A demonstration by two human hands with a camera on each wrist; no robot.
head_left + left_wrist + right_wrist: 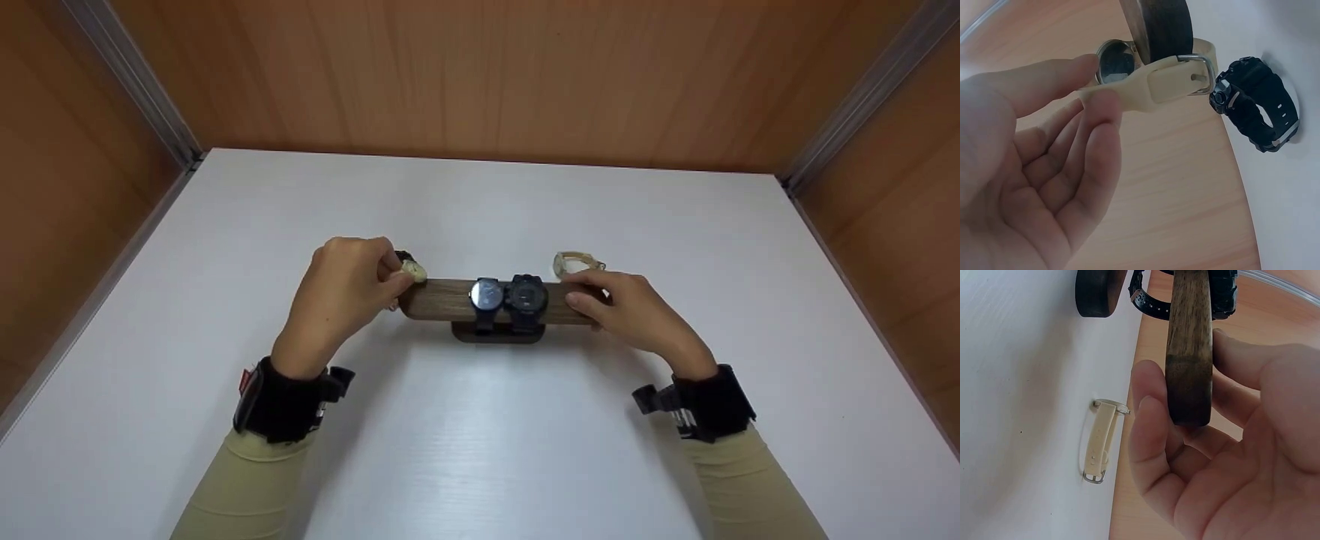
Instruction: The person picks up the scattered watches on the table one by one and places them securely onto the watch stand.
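The left hand (349, 281) pinches the strap of a cream watch (1154, 84) between thumb and fingertips, the band wrapped round the left end of a wooden bar (442, 300). The right hand (637, 315) curls its fingers and thumb round the bar's opposite end, clamped on the wood. Beneath both grips lies the white table (480, 435), with brown walls behind. Between the two hands the bar sits on its dark base (497, 335), and two dark watches (508, 298) sit side by side at its middle. Just beyond the right hand, a second cream watch (576, 262) lies on the table, apart from the bar.
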